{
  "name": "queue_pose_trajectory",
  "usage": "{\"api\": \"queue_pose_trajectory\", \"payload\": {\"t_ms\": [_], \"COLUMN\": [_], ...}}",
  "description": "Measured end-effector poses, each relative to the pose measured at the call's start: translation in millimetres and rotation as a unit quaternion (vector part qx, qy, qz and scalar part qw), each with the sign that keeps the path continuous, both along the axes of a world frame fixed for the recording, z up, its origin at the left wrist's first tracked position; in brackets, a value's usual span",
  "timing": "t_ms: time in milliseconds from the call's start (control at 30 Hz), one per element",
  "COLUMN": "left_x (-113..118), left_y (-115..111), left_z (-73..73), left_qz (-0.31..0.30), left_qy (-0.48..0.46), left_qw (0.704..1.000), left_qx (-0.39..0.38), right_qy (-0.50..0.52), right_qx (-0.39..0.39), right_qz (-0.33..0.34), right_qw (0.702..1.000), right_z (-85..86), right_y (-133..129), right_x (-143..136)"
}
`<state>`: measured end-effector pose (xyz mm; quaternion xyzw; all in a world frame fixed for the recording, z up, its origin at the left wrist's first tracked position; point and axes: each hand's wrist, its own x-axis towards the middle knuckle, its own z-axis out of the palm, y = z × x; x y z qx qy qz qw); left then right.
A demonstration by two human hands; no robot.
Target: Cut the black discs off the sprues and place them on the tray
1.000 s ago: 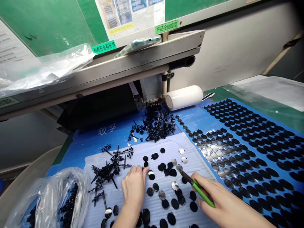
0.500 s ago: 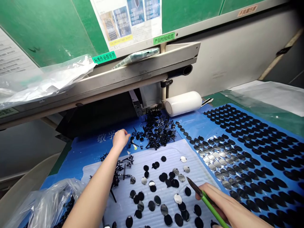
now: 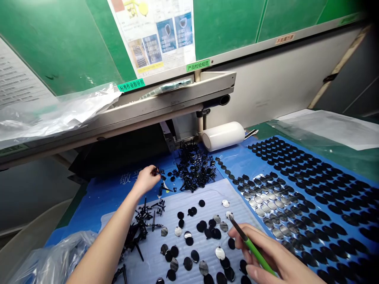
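Observation:
My left hand [image 3: 147,179] pinches a small black plastic part [image 3: 156,172] at the left side of the pile of black parts [image 3: 197,165]. A green-handled knife [image 3: 257,254] is held in my right hand [image 3: 266,250], its dark blade pointing up and left over the white foam sheet [image 3: 177,197]. Loose black discs [image 3: 194,256] lie scattered on that sheet, some shining in the light. Black branching sprue pieces [image 3: 139,225] are heaped beside my left forearm.
Rows of black discs [image 3: 314,173] cover the blue sheet at the right. A white cylinder [image 3: 224,136] lies behind the pile. Clear plastic bags [image 3: 68,252] sit at the lower left. A metal ledge [image 3: 177,94] runs above the table's back.
My left hand has closed on a black part and lifted it from the pile's edge. The knife and my right hand have shifted slightly left and up. The camera view has tilted up a little.

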<state>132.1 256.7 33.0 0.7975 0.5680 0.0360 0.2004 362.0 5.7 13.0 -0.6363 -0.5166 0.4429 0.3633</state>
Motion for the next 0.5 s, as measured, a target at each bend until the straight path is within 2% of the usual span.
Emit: {"api": "queue_pose_trajectory", "payload": {"t_ms": [67,167,267,333,400,500], "left_x": [5,16,20,17,11,5], "left_y": [-43,-110,-155,-173,-185,-200], "left_z": [14.4,28.6,34.7,34.5,31.1,21.2], "left_qz": [-0.062,-0.155,-0.17,-0.119,-0.025,0.126], "left_qy": [-0.03,-0.071,-0.129,-0.199,-0.294,-0.439], "left_qw": [0.998,0.985,0.975,0.966,0.942,0.868], "left_qx": [0.001,-0.024,-0.064,-0.113,-0.161,-0.194], "right_qy": [0.121,0.265,0.314,0.328,0.362,0.395], "right_qx": [0.003,0.032,0.01,-0.011,-0.01,-0.011], "right_qz": [0.052,0.135,0.183,0.182,0.158,0.133], "right_qw": [0.991,0.954,0.931,0.927,0.919,0.909], "right_z": [9.6,21.6,24.1,22.0,20.1,21.6], "right_y": [6,16,20,17,11,2], "right_x": [-5,-18,-33,-39,-41,-41]}}
